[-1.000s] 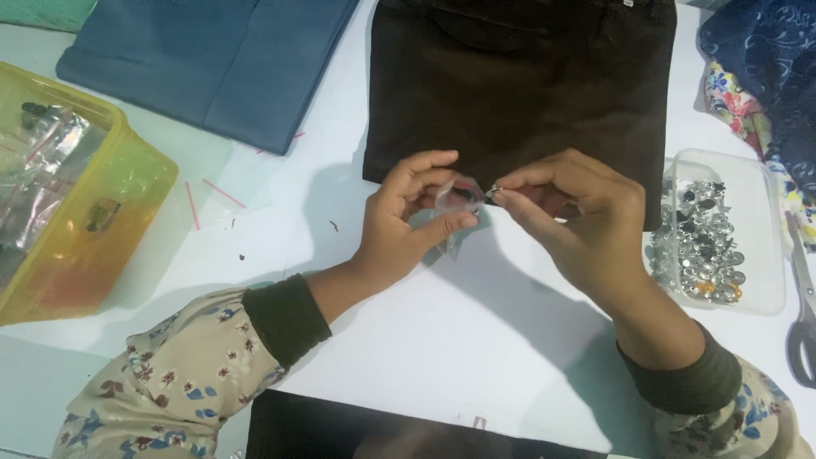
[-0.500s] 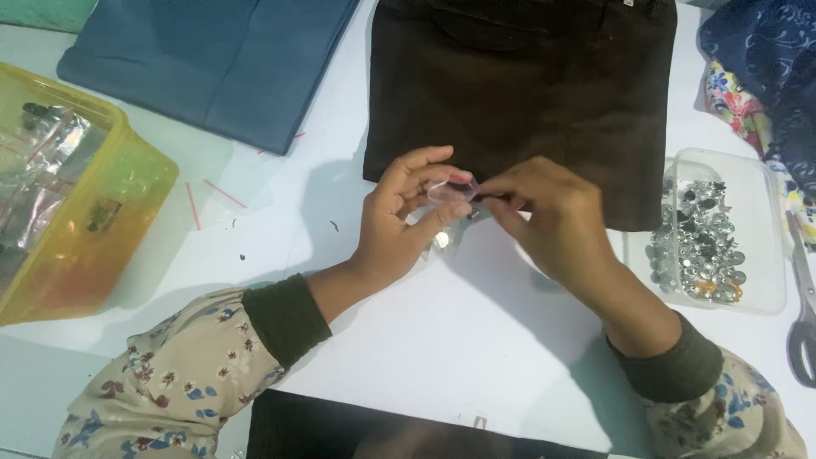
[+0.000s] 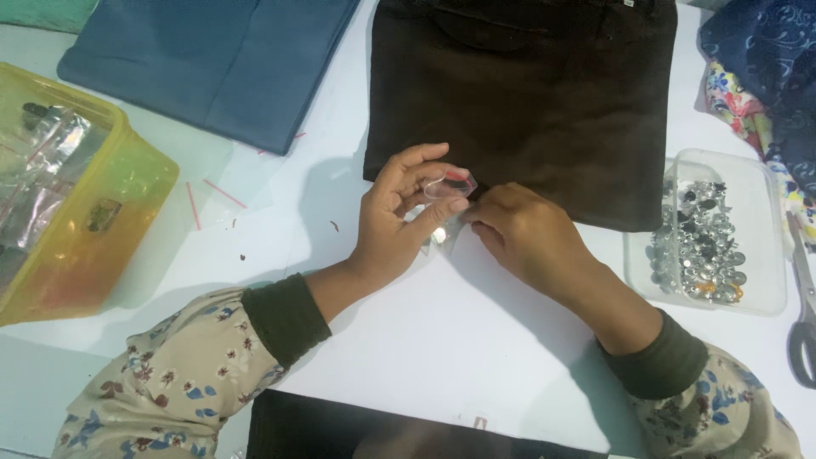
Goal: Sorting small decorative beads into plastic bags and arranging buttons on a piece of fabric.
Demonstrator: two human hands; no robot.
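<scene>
In the head view, everything is lying around the folded dark brown garment at the top middle of the white table. Just below its lower left corner, the left hand is pinching a small clear plastic pouch between thumb and fingertips, lifting its mouth, edged with a red strip, up off the table, apparently so the opening is facing the other hand. The right hand is lying just below the garment's bottom edge, knuckles up, with its fingers curled toward the pouch; its fingertips are hidden under the hand, so I cannot tell whether they are gripping anything. A small shiny piece is showing between the two hands, under the pouch; whether it is inside the plastic or loose on the table is unclear.

To the right of the garment, a shallow clear tray is holding a heap of silvery metal pieces, close to the right hand and so probably within easy reach. Scissors are lying beyond the tray, at the picture's edge. To the garment's left, a folded blue garment is lying flat, and further left a yellow translucent tub is holding clear packets. Short red strips are scattered between tub and garment.
</scene>
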